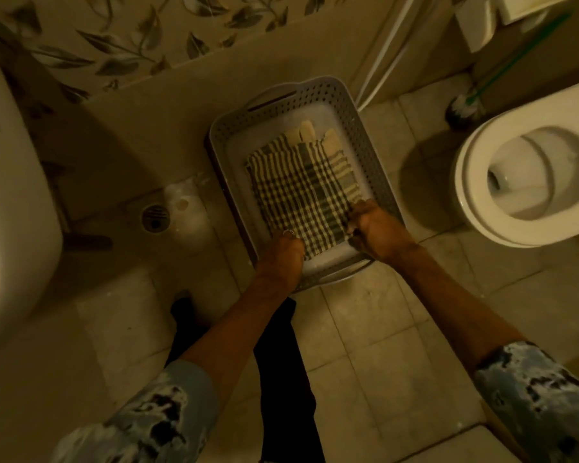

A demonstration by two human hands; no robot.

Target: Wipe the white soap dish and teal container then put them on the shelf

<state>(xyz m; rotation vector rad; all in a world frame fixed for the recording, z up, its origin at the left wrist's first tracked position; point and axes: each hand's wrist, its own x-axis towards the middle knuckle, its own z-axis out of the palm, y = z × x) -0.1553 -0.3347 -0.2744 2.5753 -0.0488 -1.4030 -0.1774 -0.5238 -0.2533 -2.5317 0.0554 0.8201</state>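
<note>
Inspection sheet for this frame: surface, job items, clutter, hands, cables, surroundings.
Surface: tiled floor, basket standing on it.
Job's things: soap dish and teal container, nothing seen; checked cloth lies in the basket.
Clutter: floor drain; toilet brush.
Hands: left hand and right hand both grip the cloth's near edge.
Cables: nothing seen; a white pipe runs by the wall.
Surroundings: toilet right of the basket; leaf-patterned wall.

Basket (pixel 358 128) is moulded in matt grey plastic, perforated walls. Checked cloth (pixel 301 192) is woven, coarse-textured, matt. Toilet (pixel 475 208) is finished in smooth glossy ceramic. Floor tiles (pixel 381 345) are seen as dull, approx. matt.
</note>
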